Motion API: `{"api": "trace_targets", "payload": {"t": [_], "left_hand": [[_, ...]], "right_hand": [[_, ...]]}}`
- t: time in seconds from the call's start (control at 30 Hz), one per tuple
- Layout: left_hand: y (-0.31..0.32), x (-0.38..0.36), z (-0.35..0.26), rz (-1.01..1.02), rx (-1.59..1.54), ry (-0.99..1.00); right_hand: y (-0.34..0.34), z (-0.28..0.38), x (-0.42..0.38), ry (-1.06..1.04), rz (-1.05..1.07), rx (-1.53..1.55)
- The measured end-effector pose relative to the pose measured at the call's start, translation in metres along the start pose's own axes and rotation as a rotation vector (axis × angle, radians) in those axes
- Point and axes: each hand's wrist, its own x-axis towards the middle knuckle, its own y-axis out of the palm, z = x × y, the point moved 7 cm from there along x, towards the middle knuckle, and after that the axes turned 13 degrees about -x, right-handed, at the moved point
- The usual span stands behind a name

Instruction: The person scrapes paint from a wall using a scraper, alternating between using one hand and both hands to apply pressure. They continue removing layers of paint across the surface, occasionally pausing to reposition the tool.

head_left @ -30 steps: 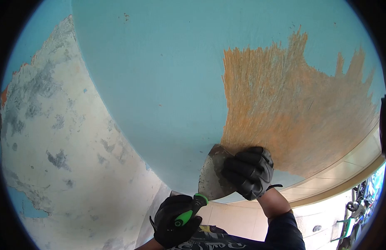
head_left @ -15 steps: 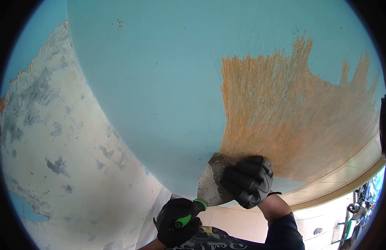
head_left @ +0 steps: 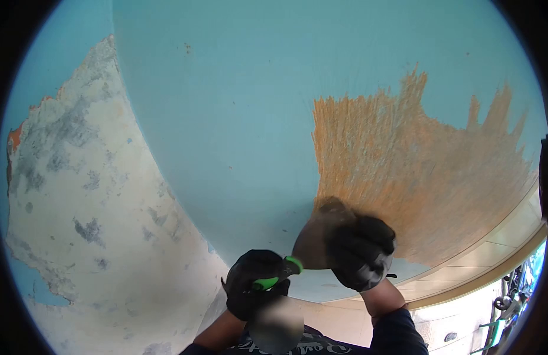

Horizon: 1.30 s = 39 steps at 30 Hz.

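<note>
My left hand [head_left: 255,284], in a black glove, is closed round the black and green handle of a putty knife [head_left: 314,239]. The knife's wide grey blade is blurred by motion and reaches up to the wall. My right hand [head_left: 361,251], in a black and grey glove, grips the blade's right side with bent fingers. Its thumb is hidden. Behind the blade is the left edge of a scraped orange-brown patch [head_left: 368,154] with ragged borders. Blue-green paint [head_left: 227,106] covers the wall around it.
On the left, an adjoining wall [head_left: 102,236] shows bare whitish plaster with grey stains. A pale ledge [head_left: 493,254] curves along the lower right. Beyond it are a green-framed object [head_left: 494,334] and parked vehicles. A blurred grey rounded thing [head_left: 277,325] shows below my left hand.
Both hands and the putty knife have shifted slightly right, the blade moving up and blurring. The wall sits lower on the right in view. A blurred grey rounded thing has appeared at the bottom.
</note>
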Motion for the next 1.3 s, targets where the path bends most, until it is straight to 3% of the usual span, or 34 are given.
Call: {"api": "trace_targets", "payload": {"t": [0.1, 0.27, 0.5, 0.8, 1.0, 1.07, 1.17, 1.23, 1.3], "left_hand": [[0.012, -0.013, 0.004, -0.04, -0.133, -0.104], [0.012, -0.055, -0.011, 0.037, 0.014, -0.252], [0.003, -0.072, -0.015, -0.045, -0.074, -0.31], [0.005, -0.09, -0.015, -0.048, 0.05, -0.351], [0.008, -0.086, -0.01, -0.127, -0.021, -0.278], [0.01, -0.069, -0.016, -0.053, 0.153, -0.169], [0.003, -0.028, -0.008, -0.063, -0.099, -0.053], [-0.001, -0.002, -0.02, 0.018, -0.027, -0.049], [0.003, 0.003, -0.026, 0.087, 0.052, -0.028]], "right_hand": [[-0.004, -0.005, -0.003, 0.021, -0.046, 0.044], [0.003, 0.001, 0.001, -0.065, 0.021, 0.161], [0.004, 0.007, 0.0, -0.131, 0.032, 0.133], [0.005, 0.008, 0.001, -0.171, 0.05, 0.171], [0.007, 0.008, 0.003, -0.169, 0.04, 0.203], [0.008, 0.008, 0.003, -0.177, 0.057, 0.204], [0.007, 0.006, -0.001, -0.117, 0.068, 0.167], [-0.003, 0.0, 0.002, -0.024, -0.05, 0.029], [-0.003, 0.001, -0.008, -0.092, -0.03, -0.008]]}}
